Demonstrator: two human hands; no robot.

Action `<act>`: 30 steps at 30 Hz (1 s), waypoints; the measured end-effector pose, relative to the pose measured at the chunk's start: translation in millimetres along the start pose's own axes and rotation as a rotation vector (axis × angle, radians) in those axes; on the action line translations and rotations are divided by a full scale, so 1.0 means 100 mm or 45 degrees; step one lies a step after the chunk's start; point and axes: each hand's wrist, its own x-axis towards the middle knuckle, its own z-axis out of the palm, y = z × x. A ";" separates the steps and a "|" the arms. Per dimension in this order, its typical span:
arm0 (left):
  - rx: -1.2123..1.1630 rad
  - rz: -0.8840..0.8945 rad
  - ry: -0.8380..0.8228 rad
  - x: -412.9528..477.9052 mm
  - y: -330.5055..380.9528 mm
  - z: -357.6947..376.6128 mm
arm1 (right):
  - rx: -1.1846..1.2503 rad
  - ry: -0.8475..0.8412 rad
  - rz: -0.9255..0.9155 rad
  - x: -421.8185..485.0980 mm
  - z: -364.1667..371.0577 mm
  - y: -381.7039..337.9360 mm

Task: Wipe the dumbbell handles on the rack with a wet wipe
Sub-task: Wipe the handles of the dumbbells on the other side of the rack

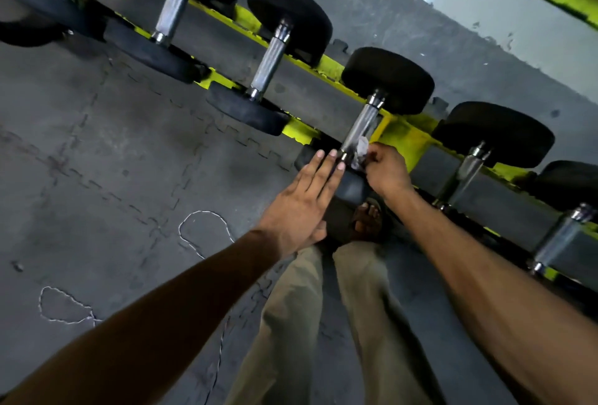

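Six dumbbells [268, 65] on one yellow rack [404, 139] running 10 to 4 o'clock, one wet wipe [360, 150] pinched by right hand [386, 171] against fourth handle [360, 126] from the left, left hand [301, 204] at wipe's 8 o'clock, flat, fingers straight, grasping nothing

Single head-worn view, tilted.
Looks forward and down, close over the rack [401, 133] and floor [97, 152].

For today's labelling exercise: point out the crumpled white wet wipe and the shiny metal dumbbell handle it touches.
Crumpled white wet wipe [362, 148]: head view, bunched middle.
Shiny metal dumbbell handle [360, 126]: head view, mid-shaft.
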 end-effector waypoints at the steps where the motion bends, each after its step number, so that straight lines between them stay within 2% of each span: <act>1: 0.003 -0.010 0.003 0.00 0.01 0.01 | 0.208 -0.001 0.070 0.04 0.02 0.02; 5: 0.056 -0.024 -0.023 0.02 0.07 0.04 | 0.929 -0.002 0.360 0.39 -0.05 -0.08; 8: 0.093 -0.048 -0.019 0.04 0.11 0.03 | 1.448 -0.059 0.490 0.62 -0.10 -0.22; 13: 0.028 -0.096 -0.013 0.04 0.22 0.03 | 1.700 -0.250 0.578 0.51 -0.15 -0.22; 16: -0.002 -0.103 -0.009 0.07 0.23 0.03 | 1.870 -0.206 0.631 0.67 -0.20 -0.28; 19: -0.009 -0.107 -0.008 0.11 0.24 0.04 | 1.972 -0.077 0.577 0.76 -0.15 -0.36; 22: -0.012 -0.116 -0.027 0.09 0.26 0.06 | 1.681 0.085 0.445 0.59 -0.05 -0.24; 23: -0.007 -0.124 -0.026 0.08 0.27 0.06 | 1.540 0.174 0.332 0.51 -0.03 -0.16; 28: 0.029 -0.155 -0.028 0.10 0.31 0.01 | 0.275 0.541 -0.428 0.36 -0.14 0.12; 30: 0.034 -0.170 -0.035 0.11 0.32 0.01 | 0.035 0.589 -0.702 0.34 -0.18 0.09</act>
